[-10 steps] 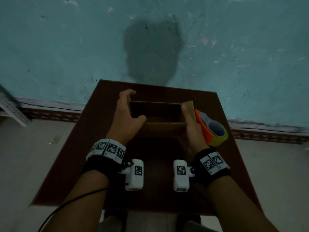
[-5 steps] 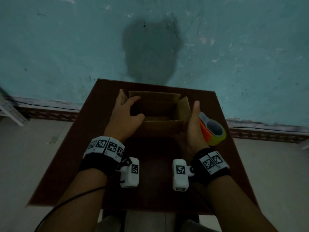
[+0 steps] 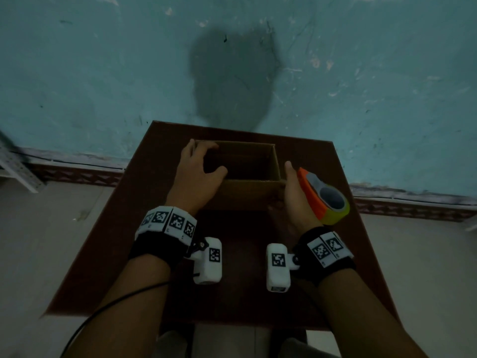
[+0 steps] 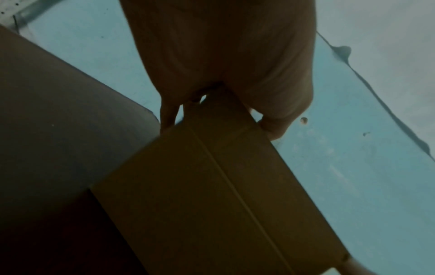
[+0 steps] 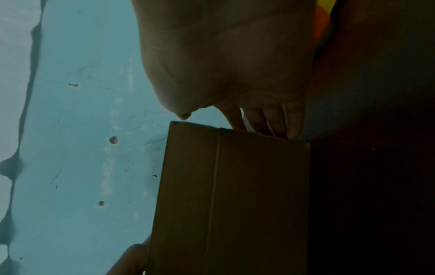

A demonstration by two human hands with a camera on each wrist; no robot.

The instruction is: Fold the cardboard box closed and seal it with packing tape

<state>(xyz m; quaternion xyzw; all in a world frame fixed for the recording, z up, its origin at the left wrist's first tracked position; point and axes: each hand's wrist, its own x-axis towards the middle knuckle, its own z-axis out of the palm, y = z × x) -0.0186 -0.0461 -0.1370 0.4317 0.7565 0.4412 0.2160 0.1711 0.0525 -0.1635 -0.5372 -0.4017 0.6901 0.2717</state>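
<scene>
The open cardboard box (image 3: 247, 171) sits between both hands: left hand (image 3: 198, 174) curls over its left wall, right hand (image 3: 293, 200) presses flat-fingered against its right wall.

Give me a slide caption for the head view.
Both hands, left and right, steady an open cardboard box; tape dispenser waits beside.

Dark brown table (image 3: 108, 254) carries open cardboard box (image 3: 247, 195), tape dispenser (image 3: 325, 197).
</scene>
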